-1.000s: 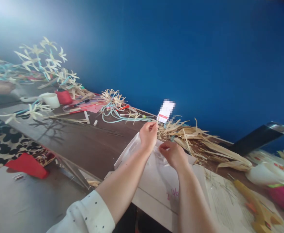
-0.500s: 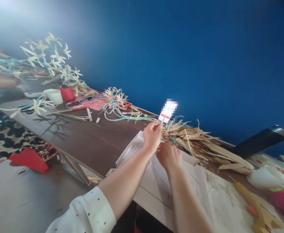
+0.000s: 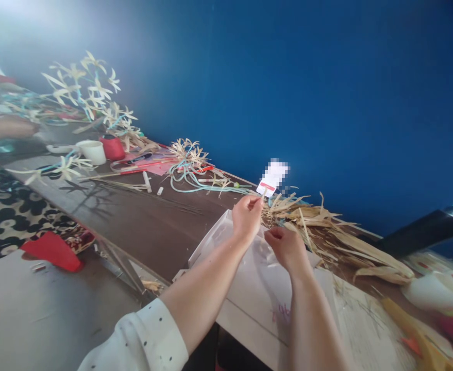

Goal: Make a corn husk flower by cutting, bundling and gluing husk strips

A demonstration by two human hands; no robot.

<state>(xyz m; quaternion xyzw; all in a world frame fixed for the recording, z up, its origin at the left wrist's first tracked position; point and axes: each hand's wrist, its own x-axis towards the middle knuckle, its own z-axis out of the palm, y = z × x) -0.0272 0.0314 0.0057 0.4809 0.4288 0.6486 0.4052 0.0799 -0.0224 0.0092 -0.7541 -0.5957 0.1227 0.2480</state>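
Note:
My left hand (image 3: 248, 219) is closed in a pinch, with a short pale strip (image 3: 264, 192), probably dried husk, poking up from its fingertips. Slightly lower and to the right, my right hand (image 3: 287, 248) has its fingers curled together. Whatever it may hold is too small to make out. Both hands are over a white box (image 3: 206, 242) with a clear plastic bag in it. Just beyond them lies a heap of dried husk strips (image 3: 288, 206). A card or screen with a red band (image 3: 268, 186) stands behind my left fingertips, partly blurred out.
Husk flowers (image 3: 189, 152) on pale blue stems lie along the blue wall. A white mug (image 3: 93, 153) and red thread spool (image 3: 113, 148) stand at left. Another person's hand (image 3: 10, 128) is at far left. A dark cylinder (image 3: 423, 232) and yellow glue gun (image 3: 415, 330) are at right.
My right hand has moved away from the left, to the right and slightly down, uncovering more of the plastic bag. My left hand keeps its pinch. The view has shifted slightly.

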